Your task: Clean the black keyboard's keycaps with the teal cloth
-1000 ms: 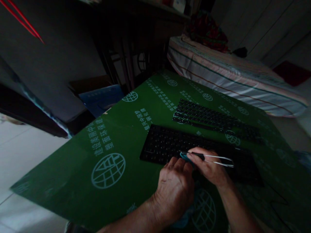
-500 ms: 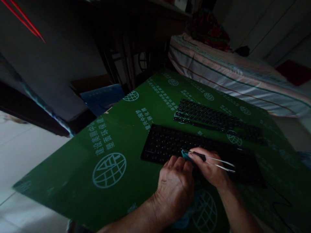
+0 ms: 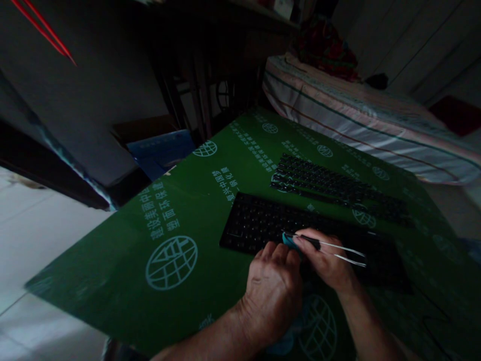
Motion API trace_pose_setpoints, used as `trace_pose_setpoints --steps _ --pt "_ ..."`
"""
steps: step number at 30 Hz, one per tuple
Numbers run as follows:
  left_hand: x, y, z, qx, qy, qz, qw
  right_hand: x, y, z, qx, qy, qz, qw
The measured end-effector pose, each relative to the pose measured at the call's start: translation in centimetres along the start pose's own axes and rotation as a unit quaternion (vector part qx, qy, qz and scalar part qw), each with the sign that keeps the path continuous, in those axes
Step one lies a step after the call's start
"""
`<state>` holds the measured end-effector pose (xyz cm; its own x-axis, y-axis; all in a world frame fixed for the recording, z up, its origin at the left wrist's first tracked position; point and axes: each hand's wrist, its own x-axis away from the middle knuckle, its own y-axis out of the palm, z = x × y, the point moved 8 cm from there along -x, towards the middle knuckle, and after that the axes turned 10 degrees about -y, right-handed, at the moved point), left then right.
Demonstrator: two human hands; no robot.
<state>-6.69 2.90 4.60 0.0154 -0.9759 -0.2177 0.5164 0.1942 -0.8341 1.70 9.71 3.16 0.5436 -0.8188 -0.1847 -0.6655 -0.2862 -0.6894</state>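
A black keyboard (image 3: 259,220) lies on the green board, its keys dark and hard to make out. My right hand (image 3: 325,258) is closed over it, pinching a keycap puller (image 3: 311,241) with a black handle, whose two thin wire prongs point right. A bit of teal cloth (image 3: 289,240) shows at the same fingertips. My left hand (image 3: 276,286) is curled at the keyboard's near edge, right beside my right hand; its fingertips are hidden, so what they hold cannot be seen. Loose black keycaps (image 3: 323,175) lie in rows beyond the keyboard.
The green printed board (image 3: 124,260) slopes across the view. A cable (image 3: 432,306) trails off the keyboard's right side. Behind stands a bed (image 3: 356,110) with a striped cover. A blue box (image 3: 161,150) sits past the board's left edge, and red sticks (image 3: 48,35) show top left.
The whole view has shifted slightly. Both hands hold nearly the same pose at the keyboard, and the keycap puller stays in my right hand.
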Motion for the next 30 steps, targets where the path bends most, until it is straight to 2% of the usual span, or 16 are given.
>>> trace_pose_setpoints --steps 2,6,10,14,23,30 --pt "0.0 0.1 0.0 -0.004 -0.003 -0.006 1.000 0.0 -0.1 0.2 0.005 0.008 0.000 1.000" --pt "0.2 0.5 0.0 -0.008 -0.003 -0.040 0.999 0.1 0.2 0.4 0.000 0.025 -0.042 0.999" --pt "0.5 0.8 0.0 -0.012 -0.009 -0.071 0.997 -0.1 0.3 0.0 -0.009 0.009 -0.063 0.998" --pt "0.4 0.7 0.0 -0.024 -0.013 -0.072 0.997 -0.5 0.6 -0.3 -0.014 -0.005 -0.074 0.997" --pt "0.1 0.0 -0.8 -0.030 -0.055 -0.079 0.995 -1.4 1.5 -1.2 -0.022 -0.018 -0.078 0.997" --pt "0.4 0.5 0.0 -0.078 -0.033 -0.147 0.985 -1.1 1.0 -0.6 -0.026 -0.003 -0.073 0.997"
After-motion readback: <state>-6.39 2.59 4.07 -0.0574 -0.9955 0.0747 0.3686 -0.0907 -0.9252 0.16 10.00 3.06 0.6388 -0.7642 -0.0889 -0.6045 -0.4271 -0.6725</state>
